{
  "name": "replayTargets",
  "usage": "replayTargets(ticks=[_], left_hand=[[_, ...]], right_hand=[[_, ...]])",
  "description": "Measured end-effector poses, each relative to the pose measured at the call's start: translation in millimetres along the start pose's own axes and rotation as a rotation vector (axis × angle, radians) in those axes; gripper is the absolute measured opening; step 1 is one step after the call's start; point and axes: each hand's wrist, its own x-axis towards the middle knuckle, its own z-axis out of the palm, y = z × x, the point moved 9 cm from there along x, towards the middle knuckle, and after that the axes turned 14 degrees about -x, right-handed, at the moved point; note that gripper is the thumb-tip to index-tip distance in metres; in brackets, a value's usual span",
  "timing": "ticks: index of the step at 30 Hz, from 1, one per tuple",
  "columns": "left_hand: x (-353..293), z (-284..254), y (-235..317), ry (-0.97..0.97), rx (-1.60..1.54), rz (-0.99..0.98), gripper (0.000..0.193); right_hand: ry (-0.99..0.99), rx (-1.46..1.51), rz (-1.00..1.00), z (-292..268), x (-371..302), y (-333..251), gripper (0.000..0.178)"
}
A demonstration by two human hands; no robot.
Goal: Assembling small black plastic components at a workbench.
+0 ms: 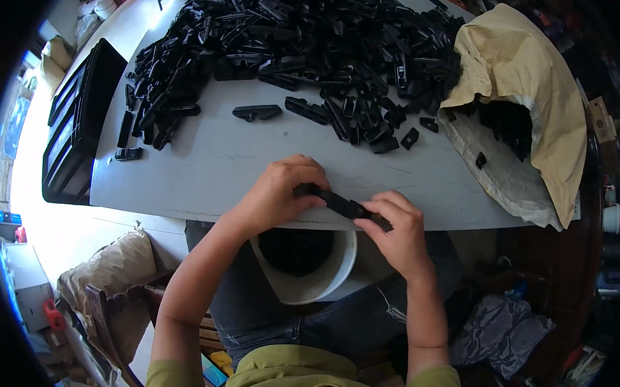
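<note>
Over the table's near edge, my left hand [282,192] and my right hand [396,228] hold a long black plastic part [338,204] between them. The left fingers close round its left end, and my right thumb and fingers pinch the other end. Beyond the hands, a big heap of similar black plastic parts [289,37] covers the back of the grey table [221,165]. One loose black part [257,112] lies apart, in front of the heap. Below the hands, a white bucket [345,264] stands between my legs with dark contents I cannot make out.
A tan woven sack [530,58] lies open on the table's right side, black pieces inside its mouth. A black plastic crate [77,128] stands by the left edge. At lower left is a brownish sack [116,264]; at lower right, a patterned grey cloth [501,333].
</note>
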Motion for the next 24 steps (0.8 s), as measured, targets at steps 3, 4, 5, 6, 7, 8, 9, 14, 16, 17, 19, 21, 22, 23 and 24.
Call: replayTargets(ticks=[3, 4, 5, 6, 7, 8, 9, 14, 16, 17, 19, 21, 22, 23, 24], left_hand=[[-1.0, -1.2, -1.8, 0.034, -0.058, 0.007, 0.023], [-1.9, -0.8, -2.8, 0.037, -0.070, -0.005, 0.023], [-2.2, 2.1, -1.8, 0.033, -0.073, 0.000, 0.023], [-3.4, 4.4, 2.0, 0.039, -0.039, 0.030, 0.025], [-4.6, 6.0, 6.4, 0.045, -0.004, 0.060, 0.026], [-6.1, 4.6, 9.1, 0.048, 0.001, 0.063, 0.026], [-7.4, 6.1, 12.2, 0.009, 0.048, 0.055, 0.025], [0.7, -6.1, 1.5, -0.019, 0.065, -0.022, 0.027], [25.2, -34.3, -2.6, 0.240, 0.395, -0.025, 0.034], [31.3, -48.4, -1.4, 0.375, 0.562, -0.025, 0.038], [39.7, -48.6, -0.1, 0.360, 0.708, 0.070, 0.035], [38.0, -42.7, 6.0, 0.336, 0.849, 0.156, 0.032], [31.1, -39.9, 3.8, 0.288, 0.814, 0.113, 0.029], [26.4, -32.0, 4.6, 0.234, 0.766, 0.078, 0.027], [19.6, -29.3, 11.9, 0.230, 0.763, 0.077, 0.027]], right_hand=[[-0.055, 0.004, -0.036, 2.8, 0.4, 0.6, 0.028], [0.016, -0.054, -0.093, -0.2, 2.9, -6.3, 0.028], [0.091, -0.118, -0.146, -4.5, 3.5, -13.8, 0.029], [0.094, -0.122, -0.143, 1.1, 4.4, -15.8, 0.029], [0.124, -0.113, -0.148, 6.9, 4.8, -17.8, 0.029], [0.153, -0.099, -0.161, 9.9, 7.0, -19.1, 0.029], [0.157, -0.098, -0.166, 8.2, 9.5, -18.9, 0.029], [0.116, -0.062, 0.282, -3.0, 34.5, 34.9, 0.026], [0.195, -0.256, 0.246, -5.1, 51.3, 30.9, 0.030], [0.274, -0.445, 0.204, -7.6, 55.7, 24.1, 0.033], [0.283, -0.507, 0.188, -4.4, 54.7, 21.0, 0.033], [0.238, -0.560, 0.237, 2.8, 47.9, 26.8, 0.026], [0.237, -0.558, 0.236, 3.6, 48.7, 27.4, 0.026], [0.228, -0.578, 0.264, -0.5, 45.2, 31.6, 0.023], [0.216, -0.589, 0.286, -2.3, 42.4, 33.8, 0.021]])
